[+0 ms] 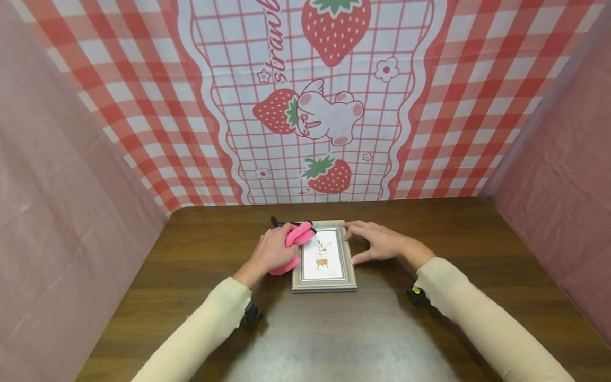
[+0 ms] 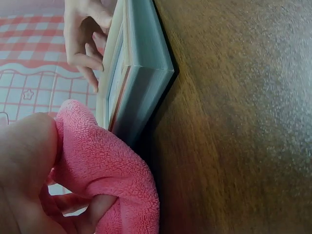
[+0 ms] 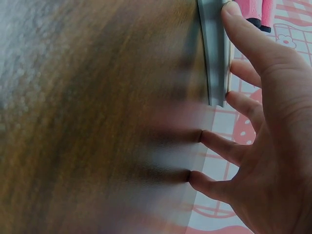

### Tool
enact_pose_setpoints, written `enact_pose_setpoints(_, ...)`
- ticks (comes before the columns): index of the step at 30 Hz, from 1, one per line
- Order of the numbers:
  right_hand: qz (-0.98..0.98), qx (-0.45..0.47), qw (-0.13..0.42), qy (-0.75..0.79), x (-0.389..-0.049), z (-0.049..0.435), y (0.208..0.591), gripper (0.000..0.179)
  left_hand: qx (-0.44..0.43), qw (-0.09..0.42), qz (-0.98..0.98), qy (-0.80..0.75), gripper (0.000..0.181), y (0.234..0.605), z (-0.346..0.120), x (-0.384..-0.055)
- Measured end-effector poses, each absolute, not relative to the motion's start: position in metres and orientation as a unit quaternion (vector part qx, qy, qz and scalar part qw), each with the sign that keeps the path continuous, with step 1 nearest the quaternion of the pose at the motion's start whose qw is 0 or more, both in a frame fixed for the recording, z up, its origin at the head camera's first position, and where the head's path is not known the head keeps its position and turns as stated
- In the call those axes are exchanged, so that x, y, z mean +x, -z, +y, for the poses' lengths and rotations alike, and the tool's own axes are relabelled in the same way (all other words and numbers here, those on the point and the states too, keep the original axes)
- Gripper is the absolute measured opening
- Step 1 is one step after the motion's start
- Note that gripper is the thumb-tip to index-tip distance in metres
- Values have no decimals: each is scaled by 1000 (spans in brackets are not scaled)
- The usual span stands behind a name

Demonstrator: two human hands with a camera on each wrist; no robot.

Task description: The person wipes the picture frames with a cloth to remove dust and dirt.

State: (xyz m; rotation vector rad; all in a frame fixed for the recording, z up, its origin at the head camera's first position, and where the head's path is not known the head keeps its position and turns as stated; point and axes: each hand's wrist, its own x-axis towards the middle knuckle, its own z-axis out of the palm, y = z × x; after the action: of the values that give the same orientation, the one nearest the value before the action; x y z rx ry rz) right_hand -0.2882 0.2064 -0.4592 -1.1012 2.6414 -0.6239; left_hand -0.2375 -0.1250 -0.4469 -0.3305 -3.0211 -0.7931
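A picture frame (image 1: 324,287) with a pale, silvery border lies flat on the table, around a print of a potted plant. My left hand (image 1: 274,248) grips a fluffy pink cloth (image 2: 105,156) with dark edging over the frame's left side. In the left wrist view, the thumb and fingers pinch folds of this cloth. My right hand (image 1: 377,241) rests at the frame's right side, fingers spread. The right wrist view shows its thumb (image 3: 239,12) and two fingertips against the frame edge, while the other two fingertips touch the table.
A slim black object (image 1: 275,222) pokes out behind my left hand; its kind is unclear. The brown wooden table (image 1: 324,339) meets a red-and-white strawberry-print cloth (image 1: 329,122) at the back. Pink drapes (image 1: 71,185) hang at both sides.
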Motion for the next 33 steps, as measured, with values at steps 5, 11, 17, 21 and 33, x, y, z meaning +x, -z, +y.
enact_pose_setpoints(5,897,-373,104,213,-288,207,459,60,-108,-3,-961,256,52,446,-125,-238)
enact_pose_setpoints(11,898,-372,104,212,-289,207,463,60,-102,21,-960,259,51,448,-128,-233)
enact_pose_setpoints(17,902,-367,99,205,-288,207,463,60,-95,59,-957,267,46,447,-132,-225)
enact_pose_setpoints(21,902,-370,97,201,-288,205,462,61,-100,87,-952,275,39,445,-136,-218)
enact_pose_setpoints(33,902,-365,105,207,-286,206,460,62,-143,114,-944,274,28,431,-140,-204)
